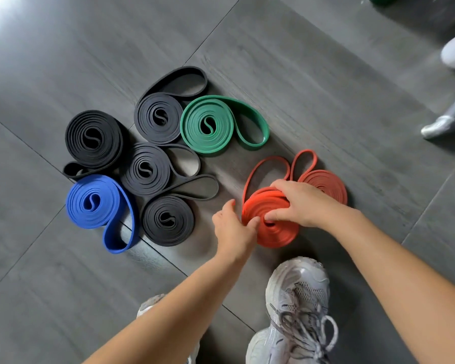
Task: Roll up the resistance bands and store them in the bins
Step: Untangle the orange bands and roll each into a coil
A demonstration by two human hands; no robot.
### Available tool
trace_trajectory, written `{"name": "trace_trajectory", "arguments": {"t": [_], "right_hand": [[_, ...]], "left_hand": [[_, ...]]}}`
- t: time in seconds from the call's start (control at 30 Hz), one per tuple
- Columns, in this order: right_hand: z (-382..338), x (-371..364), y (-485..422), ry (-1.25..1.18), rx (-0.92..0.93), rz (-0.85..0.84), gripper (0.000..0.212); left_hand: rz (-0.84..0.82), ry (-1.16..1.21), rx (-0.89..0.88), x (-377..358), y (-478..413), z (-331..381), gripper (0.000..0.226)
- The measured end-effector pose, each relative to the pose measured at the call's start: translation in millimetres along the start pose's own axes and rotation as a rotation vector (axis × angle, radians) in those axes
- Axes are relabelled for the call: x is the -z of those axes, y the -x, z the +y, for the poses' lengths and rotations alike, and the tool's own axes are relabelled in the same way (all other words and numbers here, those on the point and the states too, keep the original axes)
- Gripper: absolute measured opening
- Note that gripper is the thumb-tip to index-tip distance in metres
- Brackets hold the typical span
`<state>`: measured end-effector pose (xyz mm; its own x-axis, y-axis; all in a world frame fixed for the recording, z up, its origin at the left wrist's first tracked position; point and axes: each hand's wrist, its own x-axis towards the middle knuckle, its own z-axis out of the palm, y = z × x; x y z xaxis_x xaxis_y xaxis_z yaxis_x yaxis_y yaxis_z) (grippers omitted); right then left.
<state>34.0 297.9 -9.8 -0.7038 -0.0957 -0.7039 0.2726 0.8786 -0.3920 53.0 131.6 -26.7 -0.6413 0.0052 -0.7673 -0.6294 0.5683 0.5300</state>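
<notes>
Both hands are on a red coil lying flat on the grey floor, just ahead of a pale shoe. The left hand pinches the coil's left rim, thumb on top and fingers curled at the side. The right hand grips from above, fingers wrapped over the far rim and thumb pressed down by the centre hole. The coil's outer turns sit a little uneven (the loose tail loops away behind it).

A second red coil lies just behind the right hand, touching the first. To the left, apart from the hands, the other rolled bands lie flat in a cluster: a green coil farthest back, four black coils packed close together, and a blue coil at the near left edge. Most have a loose end loop sticking out.
</notes>
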Motion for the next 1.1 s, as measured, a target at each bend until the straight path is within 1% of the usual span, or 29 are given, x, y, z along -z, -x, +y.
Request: {"name": "trace_trajectory", "arguments": {"t": [0.03, 0.1, 0.13, 0.2, 0.3, 0.37, 0.47, 0.5, 0.57, 0.63, 0.7, 0.73, 0.77, 0.8, 0.83, 0.87, 0.9, 0.93, 0.97, 1.0, 1.03, 1.07, 1.1], "right_hand": [[0.5, -1.3, -3.6, 0.024, -0.026, 0.001, 0.068], [0.5, -4.2, -8.9, 0.053, -0.05, 0.035, 0.075], [0.4, -5.7, -10.1, 0.03, -0.055, 0.056, 0.077], [2.2, -9.0, -10.8, -0.11, -0.077, 0.103, 0.076], [10.7, -12.6, -4.8, -0.33, -0.083, 0.145, 0.061], [15.7, -12.9, 2.0, -0.426, -0.077, 0.161, 0.057], [17.9, -18.5, 13.4, -0.514, -0.078, 0.227, 0.059], [17.6, -21.2, 16.3, -0.532, -0.079, 0.256, 0.06], [15.8, -25.6, 21.5, -0.541, -0.092, 0.316, 0.063], [11.6, -27.4, 27.0, -0.512, -0.122, 0.395, 0.071], [5.9, -25.0, 34.1, -0.434, -0.136, 0.533, 0.092], [2.5, -24.1, 38.5, -0.357, -0.118, 0.618, 0.104], [-2.1, -22.6, 42.4, -0.231, -0.065, 0.703, 0.112], [-5.9, -20.2, 45.7, -0.056, 0.024, 0.765, 0.113], [-7.7, -18.0, 46.7, 0.107, 0.131, 0.782, 0.109], [-10.5, -14.1, 47.7, 0.233, 0.219, 0.741, 0.105], [-11.0, -9.8, 48.2, 0.282, 0.261, 0.654, 0.103], [-10.6, -1.4, 50.7, 0.253, 0.25, 0.544, 0.101], [-6.5, 7.3, 53.4, 0.124, 0.186, 0.416, 0.095], [0.9, 15.4, 57.9, -0.069, 0.12, 0.314, 0.084], [7.6, 20.1, 61.8, -0.256, 0.092, 0.258, 0.073], [14.7, 22.4, 64.9, -0.412, 0.093, 0.268, 0.068], [23.3, 24.2, 68.3, -0.555, 0.093, 0.312, 0.068]], "left_hand": [[0.0, 0.038, 0.056, -4.2, -2.7, -2.5, 0.066], [-0.071, 0.174, 0.133, -8.4, -3.0, 0.4, 0.082], [-0.084, 0.194, 0.137, -9.0, -3.8, 2.2, 0.09], [-0.083, 0.179, 0.124, -8.2, -10.4, 2.1, 0.092], [-0.121, 0.132, 0.101, -2.3, -11.3, 9.2, 0.084], [-0.091, -0.011, 0.04, -1.7, -6.1, 15.4, 0.071], [-0.162, -0.095, -0.112, -4.1, 2.4, 19.4, 0.039], [-0.176, -0.141, -0.173, -1.6, 5.5, 21.5, 0.033], [-0.197, -0.279, -0.328, 8.0, 8.2, 25.5, 0.028], [-0.191, -0.447, -0.499, 18.6, 8.5, 30.9, 0.032], [-0.192, -0.612, -0.618, 26.8, 10.5, 38.3, 0.042], [-0.194, -0.688, -0.646, 30.3, 12.4, 43.2, 0.043], [-0.192, -0.773, -0.685, 33.6, 14.9, 47.6, 0.042], [-0.188, -0.885, -0.749, 36.0, 17.5, 52.9, 0.042], [-0.167, -0.978, -0.855, 37.4, 19.1, 56.7, 0.044], [-0.177, -1.083, -0.945, 37.7, 20.7, 61.3, 0.049], [-0.177, -1.128, -1.012, 38.6, 22.5, 65.8, 0.054], [-0.188, -1.142, -1.045, 38.4, 25.4, 71.3, 0.056], [-0.238, -1.139, -1.036, 38.5, 29.3, 77.8, 0.055], [-0.244, -1.108, -1.058, 37.0, 31.0, 85.0, 0.057], [-0.274, -1.043, -1.023, 38.2, 34.1, 90.4, 0.06], [-0.293, -0.949, -0.999, 37.9, 37.4, 95.0, 0.059], [-0.309, -0.85, -0.967, 34.5, 40.0, 99.5, 0.055]]}}
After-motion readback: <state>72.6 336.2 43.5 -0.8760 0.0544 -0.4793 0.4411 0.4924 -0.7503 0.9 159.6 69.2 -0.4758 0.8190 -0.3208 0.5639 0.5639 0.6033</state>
